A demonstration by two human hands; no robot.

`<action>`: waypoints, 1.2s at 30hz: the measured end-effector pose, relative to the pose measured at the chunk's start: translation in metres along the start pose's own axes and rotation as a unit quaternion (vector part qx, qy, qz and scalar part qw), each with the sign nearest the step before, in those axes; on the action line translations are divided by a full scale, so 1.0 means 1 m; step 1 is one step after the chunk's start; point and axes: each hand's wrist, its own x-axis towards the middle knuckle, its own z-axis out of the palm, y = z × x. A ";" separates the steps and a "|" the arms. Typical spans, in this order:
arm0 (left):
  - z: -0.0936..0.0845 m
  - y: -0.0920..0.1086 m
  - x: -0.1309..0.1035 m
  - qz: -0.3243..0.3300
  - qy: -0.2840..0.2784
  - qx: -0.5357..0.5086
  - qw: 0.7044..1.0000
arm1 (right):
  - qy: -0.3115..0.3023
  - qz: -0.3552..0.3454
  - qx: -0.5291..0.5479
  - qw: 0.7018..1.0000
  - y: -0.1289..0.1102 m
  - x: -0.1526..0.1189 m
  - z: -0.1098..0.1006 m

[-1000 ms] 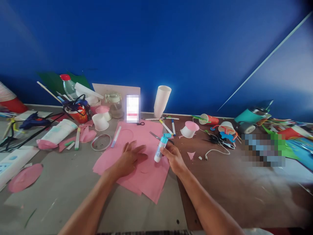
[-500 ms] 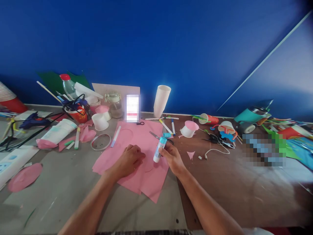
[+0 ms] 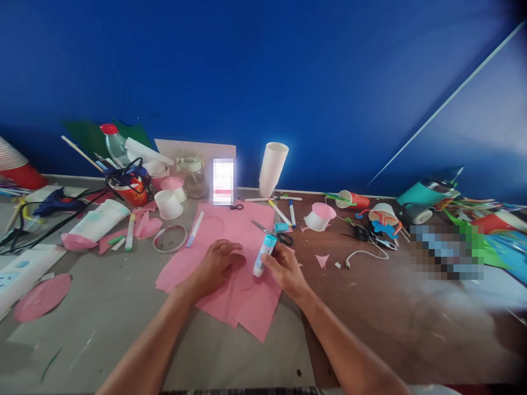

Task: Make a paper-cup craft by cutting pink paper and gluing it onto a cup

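My right hand point(image 3: 288, 269) is closed around a blue-and-white glue stick point(image 3: 263, 255), which it holds tilted above the pink paper point(image 3: 247, 296). My left hand point(image 3: 217, 264) is over the paper to the left, fingers stretched out and holding nothing. A pair of scissors point(image 3: 285, 238) lies just beyond the glue stick, with a light blue cap point(image 3: 281, 226) by its blades. A white marker point(image 3: 195, 229) rests on the paper's left side. Faint round outlines are drawn on the pink sheet.
A stack of white paper cups point(image 3: 273, 170) stands by the wall, beside a blurred bright screen point(image 3: 223, 182). Right of the paper are a short cup with a pink top point(image 3: 319, 216) and a white cable point(image 3: 366, 253). A tape roll point(image 3: 169, 239) lies left.
My right hand has brought the glue stick slightly left and down toward my left hand. The fingers of my left hand have straightened out. More of the scissors and cap shows.
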 end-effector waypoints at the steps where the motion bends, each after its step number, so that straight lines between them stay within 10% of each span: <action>1: 0.000 0.000 0.000 -0.001 -0.010 -0.003 1.000 | -0.003 -0.006 -0.014 1.000 -0.002 -0.001 0.001; 36: 0.004 -0.002 0.001 -0.012 -0.042 0.051 0.998 | -0.111 -0.097 -0.212 0.966 0.006 -0.007 0.008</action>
